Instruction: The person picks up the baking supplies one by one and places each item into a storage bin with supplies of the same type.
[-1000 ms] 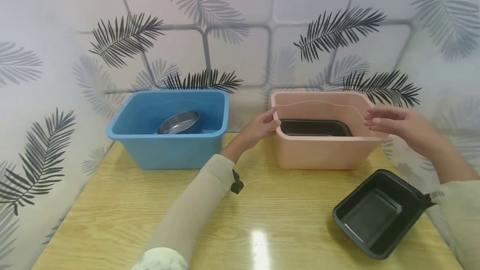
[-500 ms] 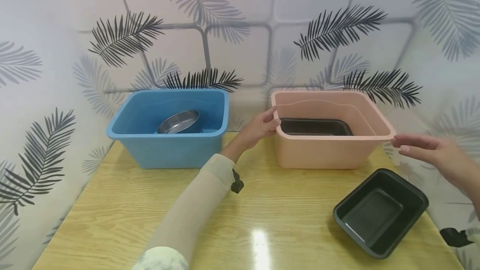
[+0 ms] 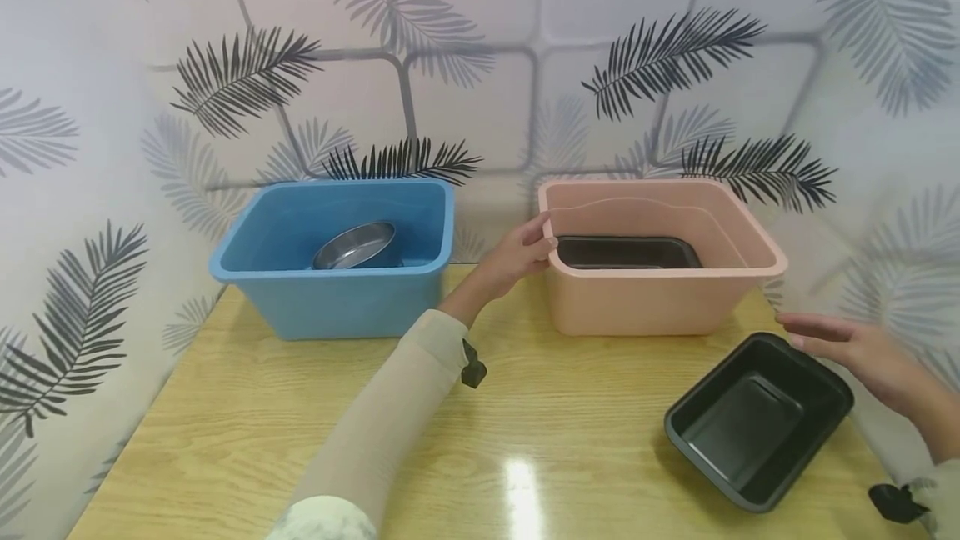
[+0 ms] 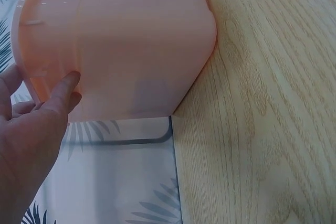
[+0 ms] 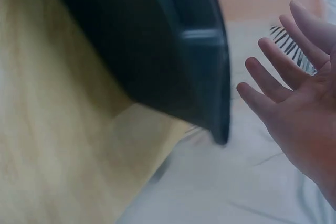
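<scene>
At the back right stands a pink plastic bin (image 3: pixel 637 303), its left rim held by my left hand (image 3: pixel 516 258). The left wrist view shows the fingers and thumb of that hand (image 4: pixel 32 129) on either side of the rim. Inside the bin lies a dark pan (image 3: pixel 626 253), partly hidden by the front wall. A black rectangular baking pan (image 3: pixel 746 432) rests on the table at the right. My right hand (image 3: pixel 873 355) hovers by its far right corner, fingers extended and holding nothing. In the right wrist view, a gap separates this hand (image 5: pixel 299 103) from the pan's rim (image 5: pixel 223 77).
A blue plastic bin (image 3: pixel 337 302) at the back left contains a round metal pan (image 3: pixel 356 245), tilted. Both bins stand on a wooden table (image 3: pixel 540 407) against a leaf-patterned wall covering (image 3: pixel 480 23). The black pan lies near the table's right edge.
My right hand has left the pink bin's right rim and come down and nearer, towards the black baking pan. My left hand has stayed on the left rim.
</scene>
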A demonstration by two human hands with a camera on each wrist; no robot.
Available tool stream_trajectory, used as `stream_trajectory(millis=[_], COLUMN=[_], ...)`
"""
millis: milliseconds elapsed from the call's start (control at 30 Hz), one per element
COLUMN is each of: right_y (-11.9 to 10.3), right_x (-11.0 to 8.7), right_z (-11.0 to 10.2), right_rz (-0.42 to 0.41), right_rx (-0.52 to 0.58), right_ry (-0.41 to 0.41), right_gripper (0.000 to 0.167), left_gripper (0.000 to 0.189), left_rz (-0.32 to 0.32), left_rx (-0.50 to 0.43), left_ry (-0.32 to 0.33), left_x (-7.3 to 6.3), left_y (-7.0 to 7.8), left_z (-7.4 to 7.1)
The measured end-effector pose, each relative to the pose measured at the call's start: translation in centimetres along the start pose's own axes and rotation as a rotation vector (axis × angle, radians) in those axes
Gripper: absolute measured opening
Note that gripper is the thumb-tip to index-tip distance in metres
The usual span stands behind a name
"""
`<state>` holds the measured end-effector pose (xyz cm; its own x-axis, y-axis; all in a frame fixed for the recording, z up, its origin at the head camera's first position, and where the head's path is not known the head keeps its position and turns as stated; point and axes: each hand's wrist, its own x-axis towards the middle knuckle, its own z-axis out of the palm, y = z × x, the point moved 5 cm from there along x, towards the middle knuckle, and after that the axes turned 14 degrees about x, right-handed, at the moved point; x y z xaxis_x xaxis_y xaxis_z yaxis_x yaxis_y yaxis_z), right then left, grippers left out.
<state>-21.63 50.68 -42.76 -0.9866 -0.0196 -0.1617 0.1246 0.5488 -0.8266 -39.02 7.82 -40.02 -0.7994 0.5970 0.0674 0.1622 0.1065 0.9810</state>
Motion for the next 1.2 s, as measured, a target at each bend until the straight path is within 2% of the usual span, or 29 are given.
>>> stream_trajectory(millis=[133,300,533,700,933,1100,1200], right_y=[1.3,2.5,4.4,5.5,6.1,6.4,6.6], right_x=[0.2,0.1,0.3,0.5,0.4,0.6,0.6], right_z=[0.4,0.8,0.7,1.0,1.3,1.4,1.4], right_rz=[0.034,0.049,0.042,0.050,0.051,0.007,0.015], right_rx=[0.016,0.135,0.105,0.161,0.220,0.311,0.377], right_ry=[-0.006,-0.054,-0.052,-0.046,-0.065,-0.067,-0.058], right_gripper=[0.067,0.062,0.057,0.054,0.053,0.043,0.039], left_gripper=[0.066,0.065,0.065,0.064,0.063,0.064,0.064], left_rz=[0.005,0.013,0.010,0.014,0.022,0.009,0.003], left_rx=[-0.005,-0.009,-0.012,-0.013,-0.011,-0.009,-0.012], left_ry=[0.007,0.004,0.002,0.004,-0.003,-0.004,0.002], left_x=[0.1,0.0,-0.2,-0.2,-0.1,-0.1,-0.1], left_y=[-0.2,-0.2,-0.1,0.0,0.2,0.1,0.0], left_z=[-0.1,0.0,0.1,0.1,0.1,0.1,0.2])
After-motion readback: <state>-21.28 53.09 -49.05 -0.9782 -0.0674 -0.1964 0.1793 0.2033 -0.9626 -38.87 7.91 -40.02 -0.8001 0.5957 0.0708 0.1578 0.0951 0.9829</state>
